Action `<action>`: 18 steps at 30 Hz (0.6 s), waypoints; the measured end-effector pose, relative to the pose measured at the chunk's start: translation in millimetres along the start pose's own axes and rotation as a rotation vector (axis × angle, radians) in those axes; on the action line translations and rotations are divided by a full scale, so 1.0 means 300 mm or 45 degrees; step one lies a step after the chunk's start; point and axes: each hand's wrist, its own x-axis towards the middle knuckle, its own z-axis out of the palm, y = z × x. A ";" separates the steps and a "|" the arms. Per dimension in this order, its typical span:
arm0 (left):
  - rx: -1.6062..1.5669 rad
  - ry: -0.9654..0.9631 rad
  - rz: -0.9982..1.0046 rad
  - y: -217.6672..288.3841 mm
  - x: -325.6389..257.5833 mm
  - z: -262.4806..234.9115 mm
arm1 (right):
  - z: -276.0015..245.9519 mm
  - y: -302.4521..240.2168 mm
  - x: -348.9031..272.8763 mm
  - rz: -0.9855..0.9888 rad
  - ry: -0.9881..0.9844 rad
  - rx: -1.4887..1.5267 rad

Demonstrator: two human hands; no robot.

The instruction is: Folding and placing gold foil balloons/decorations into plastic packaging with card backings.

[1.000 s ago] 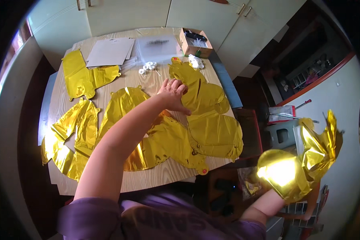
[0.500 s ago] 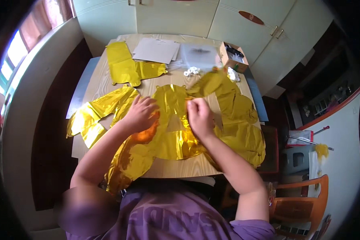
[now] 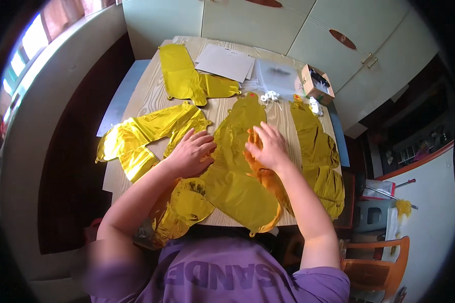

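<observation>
A flat gold foil balloon (image 3: 240,177) lies lengthwise before me on the table. My right hand (image 3: 270,147) is closed on its right edge, where the foil curls up and looks orange. At its left edge is my left hand (image 3: 189,155), fingers bent around the foil; its thumb is hidden. Under my left forearm lies a crumpled gold foil piece (image 3: 189,204). To the left sits another bent gold foil balloon (image 3: 131,139), shining in the window light. A further wrinkled one (image 3: 318,166) lies to the right of my right hand.
Beyond my hands on the wooden table (image 3: 145,96) lie an L-shaped gold balloon (image 3: 182,76), white cards (image 3: 225,61), a clear plastic bag (image 3: 278,78), white coils (image 3: 269,96) and a small open box (image 3: 317,85). A wooden chair (image 3: 376,267) stands at the lower right.
The middle balloon now lies flatter and longer, reaching nearer to me. My right hand has moved lower, with looser fingers. The view has shifted, so the table appears farther right.
</observation>
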 end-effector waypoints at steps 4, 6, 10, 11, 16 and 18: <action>-0.008 -0.019 0.008 -0.001 -0.002 -0.009 | 0.038 0.070 -0.062 -0.158 -0.204 -0.029; -0.009 -0.006 -0.001 -0.007 -0.002 -0.009 | 0.025 0.078 -0.054 -0.202 -0.232 0.000; -0.016 -0.015 0.013 -0.014 -0.002 -0.007 | 0.031 0.103 -0.014 -0.183 -0.214 0.048; -0.022 -0.022 0.012 -0.014 0.001 -0.006 | 0.034 0.105 -0.011 -0.188 -0.202 0.034; -0.038 0.068 -0.133 -0.052 0.041 -0.064 | 0.042 0.102 -0.027 -0.208 -0.166 0.006; 0.036 0.310 -0.100 -0.159 0.087 -0.075 | 0.040 0.100 -0.038 -0.186 -0.159 0.027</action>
